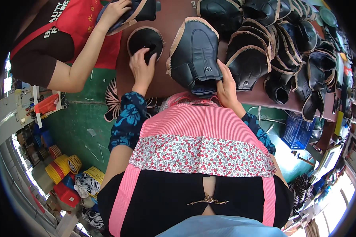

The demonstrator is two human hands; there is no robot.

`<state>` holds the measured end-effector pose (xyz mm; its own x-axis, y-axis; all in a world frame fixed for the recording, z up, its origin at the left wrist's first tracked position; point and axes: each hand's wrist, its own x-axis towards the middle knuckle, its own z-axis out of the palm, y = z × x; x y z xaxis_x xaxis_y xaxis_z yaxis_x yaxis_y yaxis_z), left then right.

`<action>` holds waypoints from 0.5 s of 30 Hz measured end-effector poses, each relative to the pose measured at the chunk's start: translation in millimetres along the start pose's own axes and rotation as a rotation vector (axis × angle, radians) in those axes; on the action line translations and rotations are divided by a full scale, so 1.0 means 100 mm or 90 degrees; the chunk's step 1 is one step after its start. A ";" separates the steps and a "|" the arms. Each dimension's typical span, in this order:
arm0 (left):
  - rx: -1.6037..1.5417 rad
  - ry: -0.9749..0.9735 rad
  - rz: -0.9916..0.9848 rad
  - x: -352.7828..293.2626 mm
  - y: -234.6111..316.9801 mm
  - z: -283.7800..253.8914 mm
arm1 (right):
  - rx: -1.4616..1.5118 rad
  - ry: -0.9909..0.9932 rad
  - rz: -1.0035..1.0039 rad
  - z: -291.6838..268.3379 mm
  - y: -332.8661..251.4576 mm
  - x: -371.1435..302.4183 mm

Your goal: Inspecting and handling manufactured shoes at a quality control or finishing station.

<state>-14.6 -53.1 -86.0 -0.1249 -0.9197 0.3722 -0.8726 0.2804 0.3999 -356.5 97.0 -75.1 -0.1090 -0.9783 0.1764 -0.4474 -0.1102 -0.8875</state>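
A black leather shoe upper point(203, 47) with a tan, stitched border stands in front of me, its laced-look face toward me. My right hand point(228, 87) grips it along its lower right side; part of the fingers is hidden behind it. To its left lies a round black leather piece point(140, 37) with a tan rim. Over the lower edge of that piece is my left hand point(141, 69), fingers apart, with the tips at its dark inside. I see nothing held in that hand.
Many black uppers point(247, 59) crowd the brown table point(124, 77) on the right. At the upper left, a co-worker's hand point(115, 14) holds another dark upper point(146, 10). A blue crate point(298, 132) sits below the table at right. Yellow rolls point(59, 168) lie on the left.
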 end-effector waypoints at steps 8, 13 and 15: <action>-0.806 -0.431 -0.396 0.16 1.36 -0.74 | -0.033 -0.008 -0.093 -0.11 -0.26 0.00; -0.172 -0.171 0.121 0.05 1.45 -0.73 | -0.030 -0.175 0.029 -0.34 -0.38 0.07; -0.130 -0.063 0.332 0.01 1.44 -0.58 | 0.613 -0.281 0.383 -0.33 -0.50 0.13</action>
<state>-112.9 2.6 20.9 -0.5667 -0.6640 0.4879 -0.5755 0.7427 0.3423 -364.5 95.4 -14.7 0.3224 -0.8733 -0.3653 0.4329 0.4792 -0.7635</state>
